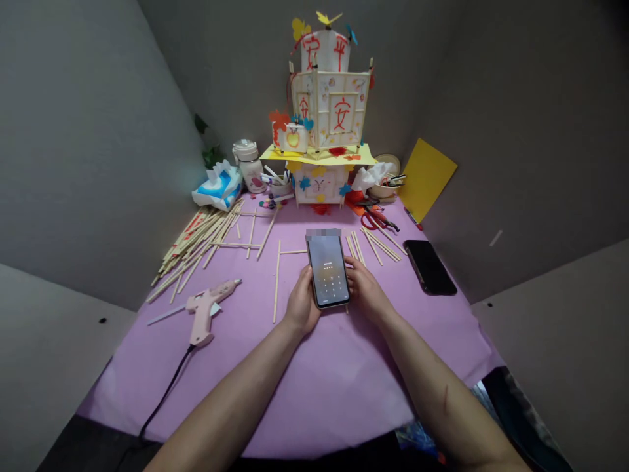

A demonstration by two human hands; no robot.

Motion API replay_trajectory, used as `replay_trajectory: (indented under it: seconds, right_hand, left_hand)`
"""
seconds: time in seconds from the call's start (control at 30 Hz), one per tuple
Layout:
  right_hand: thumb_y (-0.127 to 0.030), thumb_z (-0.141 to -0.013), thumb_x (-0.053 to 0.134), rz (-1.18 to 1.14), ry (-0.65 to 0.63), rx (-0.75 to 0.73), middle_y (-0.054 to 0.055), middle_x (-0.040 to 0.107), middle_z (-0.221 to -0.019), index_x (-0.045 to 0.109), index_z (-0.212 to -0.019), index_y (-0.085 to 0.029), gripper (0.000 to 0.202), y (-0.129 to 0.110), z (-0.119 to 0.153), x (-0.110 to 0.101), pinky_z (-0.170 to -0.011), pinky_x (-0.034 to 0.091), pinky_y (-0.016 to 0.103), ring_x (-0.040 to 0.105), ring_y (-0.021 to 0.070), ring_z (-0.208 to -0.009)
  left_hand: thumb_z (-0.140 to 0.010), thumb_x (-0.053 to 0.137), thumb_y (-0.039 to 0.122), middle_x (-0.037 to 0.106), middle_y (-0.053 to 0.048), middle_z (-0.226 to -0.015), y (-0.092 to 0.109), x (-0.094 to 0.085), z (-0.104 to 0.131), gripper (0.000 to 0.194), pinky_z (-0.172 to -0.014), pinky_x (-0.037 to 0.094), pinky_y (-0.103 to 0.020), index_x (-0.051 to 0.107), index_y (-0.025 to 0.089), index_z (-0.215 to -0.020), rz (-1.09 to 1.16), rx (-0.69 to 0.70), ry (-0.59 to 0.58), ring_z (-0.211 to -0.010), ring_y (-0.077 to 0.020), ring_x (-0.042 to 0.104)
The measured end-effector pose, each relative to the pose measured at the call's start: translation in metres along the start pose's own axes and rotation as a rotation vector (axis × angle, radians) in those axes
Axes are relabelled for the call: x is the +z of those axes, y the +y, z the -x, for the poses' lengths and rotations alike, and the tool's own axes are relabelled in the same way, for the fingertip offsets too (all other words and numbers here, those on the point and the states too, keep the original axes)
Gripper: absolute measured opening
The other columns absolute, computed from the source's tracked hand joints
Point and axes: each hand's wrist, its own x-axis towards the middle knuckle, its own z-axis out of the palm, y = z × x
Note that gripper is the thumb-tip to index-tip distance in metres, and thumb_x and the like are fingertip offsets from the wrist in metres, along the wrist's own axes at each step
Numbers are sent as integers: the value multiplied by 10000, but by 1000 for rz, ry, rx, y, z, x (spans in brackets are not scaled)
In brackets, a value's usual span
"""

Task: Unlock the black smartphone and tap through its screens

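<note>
Cradling a lit phone [328, 272] in front of the paper tower [339, 111]

The lit phone is on the near side of the paper tower, above the purple-covered table [324, 387]. Its long axis runs toward the tower, the top end leaning slightly left; the screen faces up toward the wearer. The left hand [302, 305] grasps its left edge, thumb along the side; the right hand [369, 294] has its fingers [352, 266] curled against the right edge. The other fingertips are hidden by the phone. A blocky blur masks the screen's top strip, and the keypad's digits are too small to read. Thin sticks [277, 282] partly disappear beneath the phone and hands.
</note>
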Motion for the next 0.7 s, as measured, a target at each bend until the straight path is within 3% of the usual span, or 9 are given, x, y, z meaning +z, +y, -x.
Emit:
replay_trajectory:
  seconds: [0.13, 0.27, 0.7]
  right_hand:
    - [-358, -783, 576, -134, 51, 48, 65, 688, -1111, 566, -1177, -246, 410, -3, -2, -2, -787, 538, 347, 672, 221, -964]
    - [-355, -787, 593, -85, 71, 6, 70, 667, -1135, 579, -1155, -240, 386, -2, 0, -1, -797, 531, 361, 648, 231, -1002]
    - [-291, -862, 527, 187, 161, -326, 83, 637, -1118, 608, -1101, -220, 262, 0, 2, 0, -857, 518, 400, 619, 227, -1037]
  left_hand:
    - [-898, 606, 393, 730, -64, -1012, 2, -2, -3, 263, -880, 534, -363, 648, 178, -1043, 2, 9, 4, -964, -224, 688]
    - [-895, 606, 408, 732, -76, -1058, 1, -5, -6, 290, -887, 530, -374, 656, 181, -1070, -11, 28, 7, -1018, -245, 681]
    - [-941, 533, 389, 724, -112, -1129, 1, -7, -4, 328, -908, 536, -430, 644, 157, -1143, 9, -6, 0, -1046, -279, 683]
